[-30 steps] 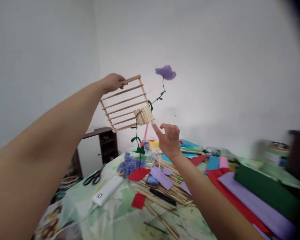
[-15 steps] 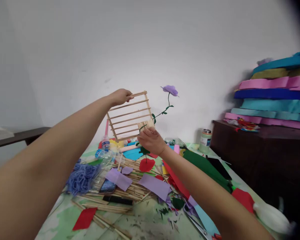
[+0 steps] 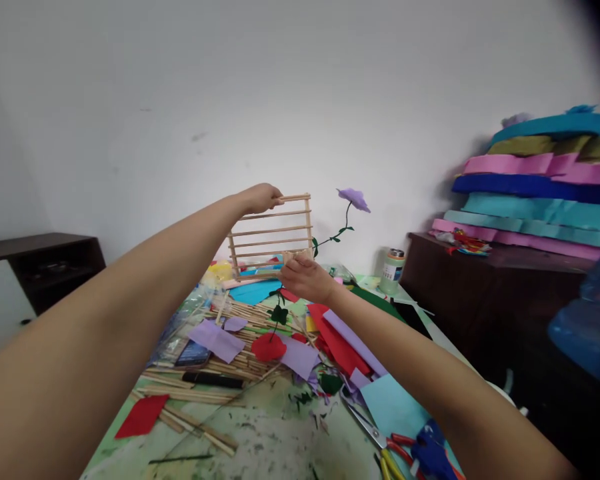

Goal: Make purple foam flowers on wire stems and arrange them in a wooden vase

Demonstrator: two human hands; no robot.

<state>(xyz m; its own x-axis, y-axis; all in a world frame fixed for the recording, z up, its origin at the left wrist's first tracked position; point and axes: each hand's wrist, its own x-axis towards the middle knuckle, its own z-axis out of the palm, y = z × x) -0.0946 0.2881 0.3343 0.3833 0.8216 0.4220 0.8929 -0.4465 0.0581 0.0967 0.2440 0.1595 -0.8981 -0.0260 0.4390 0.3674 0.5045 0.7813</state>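
Observation:
My left hand [image 3: 265, 199] is closed on the upper left corner of a small wooden stick rack [image 3: 275, 231], raised above the table before the wall. At the rack's lower right, my right hand [image 3: 307, 277] is closed around a little stick box [image 3: 297, 255] fixed to it. Out of the box rises a purple felt flower [image 3: 353, 198] on a green leafy stem leaning right. Below the right hand hangs a red felt flower [image 3: 269, 347] with green leaves, head down. The right fingers partly hide the box.
Loose wooden sticks [image 3: 253, 317], purple felt pieces [image 3: 216, 340], scissors [image 3: 365, 420] and pliers [image 3: 393, 463] lie on the table. A jar [image 3: 393, 272] stands at the back right, near a cabinet [image 3: 480, 287] stacked with coloured felt [image 3: 535, 183].
The rack has tipped so its bars look more level, and it sits slightly further right in view. Both hands keep their hold. The red flower hangs lower and further left; the view has shifted.

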